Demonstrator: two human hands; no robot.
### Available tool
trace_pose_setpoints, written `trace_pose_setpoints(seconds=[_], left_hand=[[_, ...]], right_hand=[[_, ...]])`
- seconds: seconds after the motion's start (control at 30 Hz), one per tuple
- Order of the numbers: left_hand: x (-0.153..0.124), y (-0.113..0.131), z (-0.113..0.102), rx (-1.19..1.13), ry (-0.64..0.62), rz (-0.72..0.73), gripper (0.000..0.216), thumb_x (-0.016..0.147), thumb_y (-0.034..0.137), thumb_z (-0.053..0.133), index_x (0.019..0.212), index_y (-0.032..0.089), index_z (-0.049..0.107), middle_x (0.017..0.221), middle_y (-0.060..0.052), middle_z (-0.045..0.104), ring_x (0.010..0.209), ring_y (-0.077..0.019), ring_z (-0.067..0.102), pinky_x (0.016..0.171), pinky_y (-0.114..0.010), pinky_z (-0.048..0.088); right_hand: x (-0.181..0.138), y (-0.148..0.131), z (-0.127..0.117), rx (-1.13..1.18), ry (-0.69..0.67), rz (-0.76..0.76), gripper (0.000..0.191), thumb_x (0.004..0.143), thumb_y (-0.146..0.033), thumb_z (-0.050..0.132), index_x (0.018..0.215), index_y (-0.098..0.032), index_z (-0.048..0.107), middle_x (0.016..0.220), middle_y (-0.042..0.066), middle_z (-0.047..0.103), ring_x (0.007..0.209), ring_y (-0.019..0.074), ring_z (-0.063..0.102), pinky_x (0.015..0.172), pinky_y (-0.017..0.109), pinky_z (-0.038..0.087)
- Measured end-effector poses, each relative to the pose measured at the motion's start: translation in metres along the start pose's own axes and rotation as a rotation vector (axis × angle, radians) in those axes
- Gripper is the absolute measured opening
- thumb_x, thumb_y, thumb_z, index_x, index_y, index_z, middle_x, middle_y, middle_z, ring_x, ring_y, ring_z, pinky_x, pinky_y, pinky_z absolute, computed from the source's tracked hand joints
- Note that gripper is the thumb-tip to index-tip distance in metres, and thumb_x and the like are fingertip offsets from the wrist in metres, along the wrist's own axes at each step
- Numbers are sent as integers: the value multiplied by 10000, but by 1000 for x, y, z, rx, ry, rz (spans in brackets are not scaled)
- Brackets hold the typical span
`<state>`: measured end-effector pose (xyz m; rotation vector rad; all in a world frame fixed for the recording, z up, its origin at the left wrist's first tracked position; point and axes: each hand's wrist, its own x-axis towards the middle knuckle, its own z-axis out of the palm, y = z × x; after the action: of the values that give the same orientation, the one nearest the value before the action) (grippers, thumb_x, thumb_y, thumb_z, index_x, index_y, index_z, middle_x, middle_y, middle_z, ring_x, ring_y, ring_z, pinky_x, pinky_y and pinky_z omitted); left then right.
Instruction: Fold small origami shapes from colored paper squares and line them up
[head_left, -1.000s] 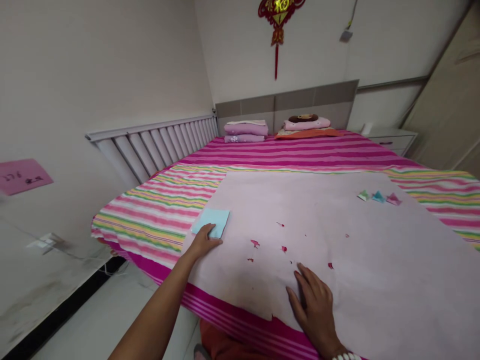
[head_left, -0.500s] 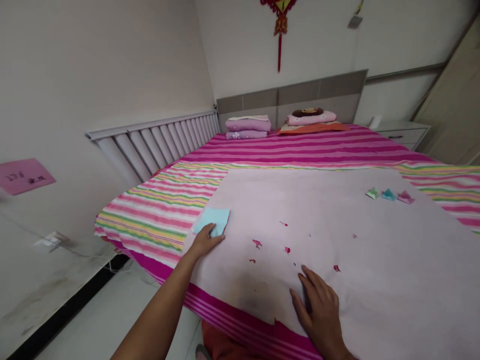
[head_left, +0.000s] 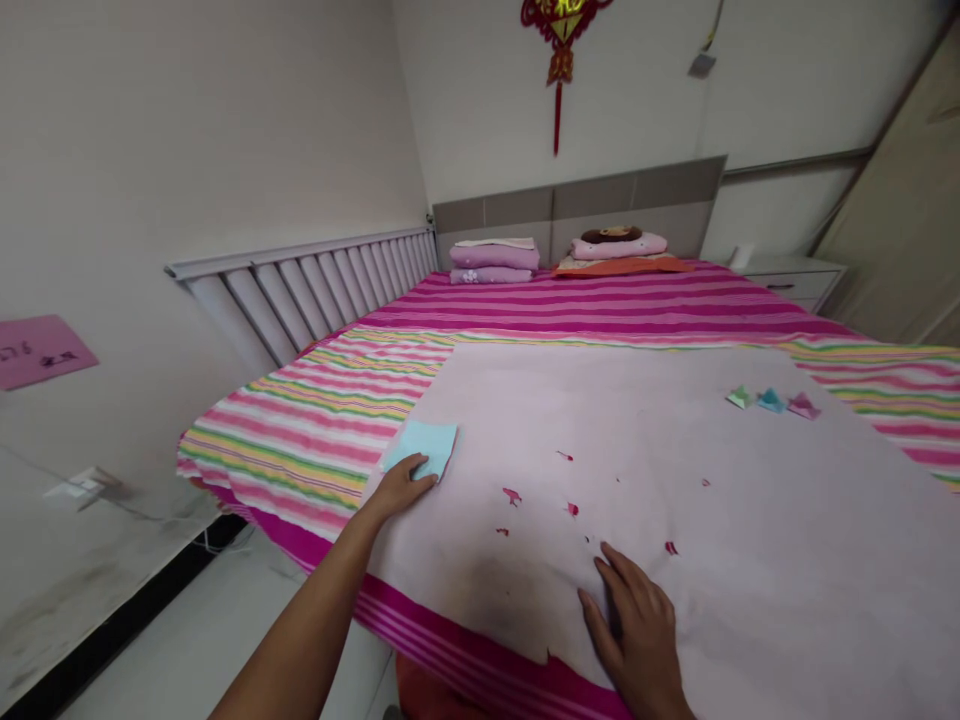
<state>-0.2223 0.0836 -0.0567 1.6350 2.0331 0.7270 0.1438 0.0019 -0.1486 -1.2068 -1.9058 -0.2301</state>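
Note:
A light-blue stack of square paper [head_left: 429,440] lies at the left edge of the pale sheet. My left hand [head_left: 401,488] rests on its near corner, with the thumb and fingers spread apart. My right hand [head_left: 637,620] is low over the sheet near the front edge, fingers loosely curved and apart, holding nothing. Torn-looking red holes or scraps mark the surface ahead of it, among them one [head_left: 512,496] on the left and another [head_left: 671,548] on the right; which they are I cannot tell. Three small folded papers, green [head_left: 739,397], blue [head_left: 771,401] and pink [head_left: 804,405], stand in a row at the far right.
The pale sheet [head_left: 555,400] covers a bed with a striped cover [head_left: 315,420]. Folded purple bedding [head_left: 493,258] and a pink pillow [head_left: 622,247] sit by the headboard [head_left: 600,205]. A white radiator [head_left: 300,285] runs along the left wall. A bedside cabinet [head_left: 806,285] stands at right.
The camera view has tilted up slightly, so the bed and papers sit a little lower. My left thumb has shifted slightly left along the paper's near corner. My right hand is almost still.

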Motion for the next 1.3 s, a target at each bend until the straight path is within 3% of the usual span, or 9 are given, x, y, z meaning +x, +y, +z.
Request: trace_pose_setpoints(seconds=[0.13,0.8,1.0,1.17,1.3], left_hand=[[-2,2,-1,-16,-2,-9,737,592,472,736,1225,129,580,1362,-149,536,1254,-322,488,1040,-381,389],[0,7,-14,-93,-42,-29,661,607,506,705,1154,142,635,1311,-146,584,1230,-312,517,1032,-391,399],[0,7,-9,-63,-35,-33,813,526,470,775,1228,107,583,1339,-164,554,1254,-341,482,1042,-390,382],[-2,8,-7,-64,-39,-39,737,575,470,751,1220,153,590,1368,-129,534,1280,-318,457,1064,-389,355],[-1,9,-10,-81,-62,-46,774,563,479,757,1226,118,588,1375,-153,522,1281,-327,453,1067,-383,351]], right_hand=[[1,-1,-1,9,-17,16,317,904,-365,478,1147,-172,539,1194,165,606,1079,319,558,844,459,408],[-1,0,0,28,-23,42,339,908,-397,463,1158,-180,537,1182,158,614,1069,323,564,841,466,413],[-1,0,0,47,-12,41,321,902,-381,482,1145,-180,542,1174,159,611,1066,317,562,837,459,421],[-1,1,2,47,-20,42,323,903,-374,478,1145,-169,539,1170,160,614,1061,314,562,837,456,421],[0,0,2,53,-11,47,316,906,-372,474,1150,-181,533,1166,154,617,1054,311,566,842,457,416]])
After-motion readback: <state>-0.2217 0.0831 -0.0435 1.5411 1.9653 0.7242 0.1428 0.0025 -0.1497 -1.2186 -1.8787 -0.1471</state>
